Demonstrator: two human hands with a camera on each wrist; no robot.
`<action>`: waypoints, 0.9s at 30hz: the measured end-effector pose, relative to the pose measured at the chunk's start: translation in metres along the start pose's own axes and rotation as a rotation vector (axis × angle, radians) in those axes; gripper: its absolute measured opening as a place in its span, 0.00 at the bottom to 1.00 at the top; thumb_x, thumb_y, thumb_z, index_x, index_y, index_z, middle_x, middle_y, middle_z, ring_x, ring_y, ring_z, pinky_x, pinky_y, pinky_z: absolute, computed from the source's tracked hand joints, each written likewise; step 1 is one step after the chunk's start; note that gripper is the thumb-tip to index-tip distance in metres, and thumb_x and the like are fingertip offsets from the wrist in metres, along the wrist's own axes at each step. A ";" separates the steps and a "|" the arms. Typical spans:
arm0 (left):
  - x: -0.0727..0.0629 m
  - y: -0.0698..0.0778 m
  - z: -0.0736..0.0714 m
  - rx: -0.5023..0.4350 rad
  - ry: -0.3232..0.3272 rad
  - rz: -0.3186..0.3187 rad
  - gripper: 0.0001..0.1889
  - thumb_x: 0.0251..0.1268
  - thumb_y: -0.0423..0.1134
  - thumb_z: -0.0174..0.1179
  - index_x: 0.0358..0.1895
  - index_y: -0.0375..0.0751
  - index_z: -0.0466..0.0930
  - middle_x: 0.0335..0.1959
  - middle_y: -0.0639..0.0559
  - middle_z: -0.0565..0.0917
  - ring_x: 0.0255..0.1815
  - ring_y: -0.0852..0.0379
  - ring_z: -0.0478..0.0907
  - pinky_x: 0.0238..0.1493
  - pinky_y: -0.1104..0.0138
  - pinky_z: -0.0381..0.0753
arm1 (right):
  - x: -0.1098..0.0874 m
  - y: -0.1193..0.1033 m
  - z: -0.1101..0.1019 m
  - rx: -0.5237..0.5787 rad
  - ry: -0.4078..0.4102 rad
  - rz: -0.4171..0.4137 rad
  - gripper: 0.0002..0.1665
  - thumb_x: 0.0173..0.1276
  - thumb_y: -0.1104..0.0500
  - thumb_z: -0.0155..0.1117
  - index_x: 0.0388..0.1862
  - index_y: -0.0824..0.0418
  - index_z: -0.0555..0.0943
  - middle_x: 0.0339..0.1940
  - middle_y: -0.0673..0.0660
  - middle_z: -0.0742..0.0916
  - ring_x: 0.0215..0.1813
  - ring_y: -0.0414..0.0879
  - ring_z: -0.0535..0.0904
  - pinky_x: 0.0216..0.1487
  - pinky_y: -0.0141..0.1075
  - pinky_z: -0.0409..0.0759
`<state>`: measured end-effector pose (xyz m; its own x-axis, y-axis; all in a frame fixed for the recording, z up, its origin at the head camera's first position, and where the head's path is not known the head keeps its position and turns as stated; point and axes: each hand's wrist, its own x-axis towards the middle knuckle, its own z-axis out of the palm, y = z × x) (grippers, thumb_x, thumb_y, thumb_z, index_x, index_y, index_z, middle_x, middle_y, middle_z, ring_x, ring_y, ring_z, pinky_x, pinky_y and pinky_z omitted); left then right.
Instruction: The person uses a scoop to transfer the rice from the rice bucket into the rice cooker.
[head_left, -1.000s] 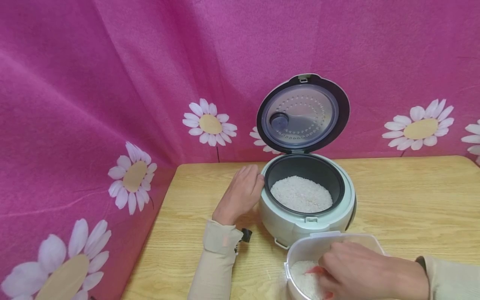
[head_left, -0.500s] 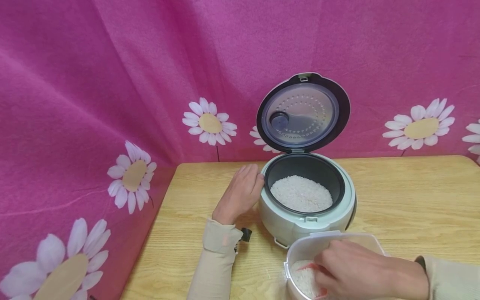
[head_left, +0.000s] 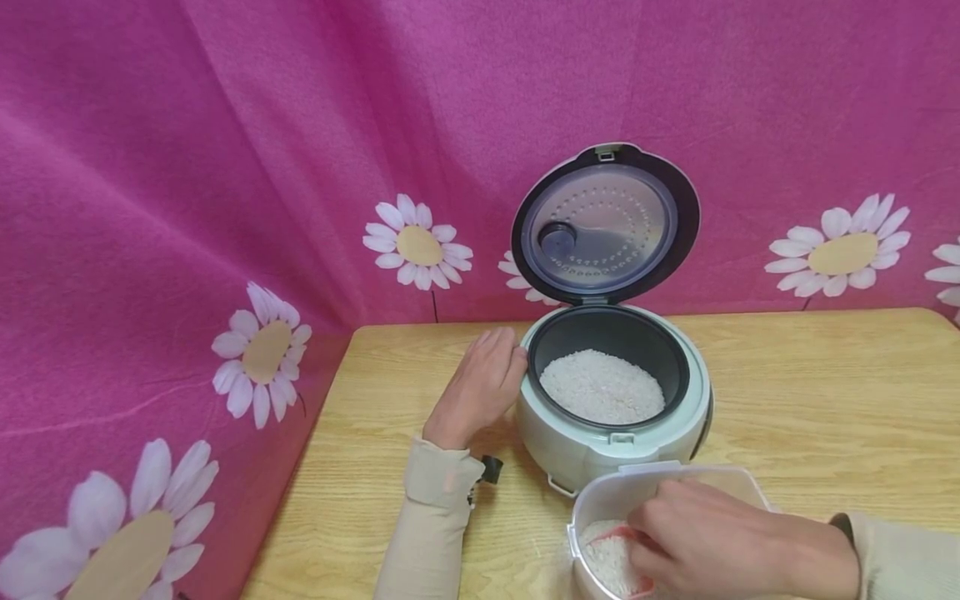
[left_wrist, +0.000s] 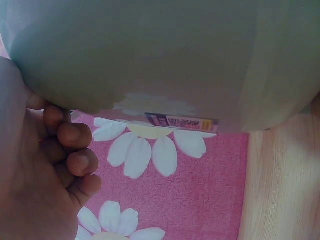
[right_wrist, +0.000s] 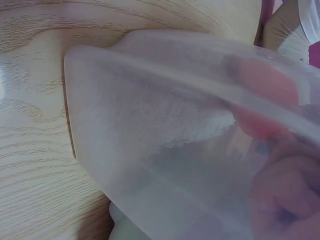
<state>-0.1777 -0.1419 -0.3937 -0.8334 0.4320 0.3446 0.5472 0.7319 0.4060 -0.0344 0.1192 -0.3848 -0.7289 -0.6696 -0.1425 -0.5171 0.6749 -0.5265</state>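
A pale green rice cooker [head_left: 562, 450] stands with its lid [head_left: 637, 217] raised and white rice [head_left: 602, 387] in its dark inner pot [head_left: 555, 342]. My left hand [head_left: 480, 383] rests against the cooker's left side. In the left wrist view, its fingers [left_wrist: 75, 135] curl loosely beside the cooker body [left_wrist: 165, 60]. In front of the cooker is a translucent plastic container [head_left: 626, 492] holding more rice [head_left: 611, 558]. My right hand [head_left: 697, 533] reaches inside and grips a red scoop [head_left: 618, 533], which sits in that rice. Its fingers largely hide the scoop's handle.
The cooker and container sit close together on a wooden table [head_left: 360, 433]. Behind and to the left hangs a pink cloth [head_left: 285, 125] with daisies, close to the raised lid. A black wrist-camera part [head_left: 491, 469] sticks out from my left cuff.
Inside the container, my right hand has shifted slightly left and the red scoop has moved with it, showing more of its edge. My left hand and the cooker stay in place.
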 end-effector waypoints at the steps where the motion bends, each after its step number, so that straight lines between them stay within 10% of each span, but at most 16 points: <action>1: 0.000 0.000 0.000 -0.001 0.000 -0.002 0.09 0.79 0.42 0.43 0.38 0.44 0.68 0.30 0.51 0.69 0.36 0.56 0.67 0.45 0.65 0.70 | 0.000 0.000 0.000 -0.008 0.007 -0.010 0.22 0.71 0.53 0.63 0.16 0.38 0.72 0.12 0.32 0.68 0.16 0.29 0.61 0.20 0.27 0.59; 27: -0.002 0.002 -0.002 -0.021 -0.018 -0.031 0.09 0.79 0.44 0.43 0.39 0.45 0.68 0.30 0.51 0.68 0.37 0.57 0.67 0.46 0.66 0.70 | -0.006 -0.004 -0.011 -0.059 0.074 -0.045 0.21 0.69 0.52 0.65 0.17 0.37 0.72 0.14 0.30 0.67 0.18 0.26 0.62 0.20 0.27 0.58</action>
<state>-0.1750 -0.1421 -0.3923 -0.8509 0.4190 0.3168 0.5228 0.7340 0.4336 -0.0331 0.1245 -0.3726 -0.7345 -0.6763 -0.0559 -0.5741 0.6632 -0.4801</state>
